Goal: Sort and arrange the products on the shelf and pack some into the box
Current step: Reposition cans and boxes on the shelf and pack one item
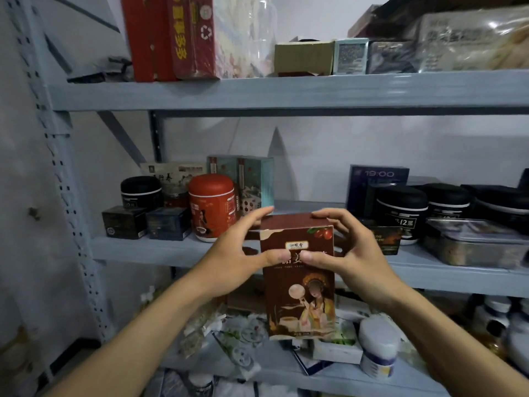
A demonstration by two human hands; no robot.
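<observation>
- I have the brown carton (300,299) up in front of me. It is upright, with its printed face toward the camera, and held in the air just near of the middle shelf (171,250).
- My left hand (237,253) grips its left side and my right hand (355,253) grips its right. Both thumbs press on the front face up high, and the fingers curl over the top edge toward the back.
- On handling, it looks like thin printed card, stiff at the corners and softer across the panels. I'd guess it is light. The face has a slight sheen, so dry thumbs could slide on it.
- I'd hold it by the edges and corners, as now. Squeezing mid-panel would likely dent it.
- Behind the carton the middle shelf shows a bare stretch, between the red canister (211,207) on the left and the black jars (400,207) on the right.
- On the left, teal boxes (252,179) stand behind the canister, and small dark boxes (169,223) sit near the front edge.
- On the right, a clear-lidded tin (472,245) sits at the near edge, so I'd judge it tight on that side.
- On the top shelf, tall red boxes (171,38) stand on end at the left, with a cardboard box (303,57) further right.
- The lower shelf is a jumble, with a white tub (378,345) lying among flat packets.
- The rack is grey-blue painted metal, with a perforated upright (57,167) on the left and a pale wall behind.
- I see no packing box in view.
</observation>
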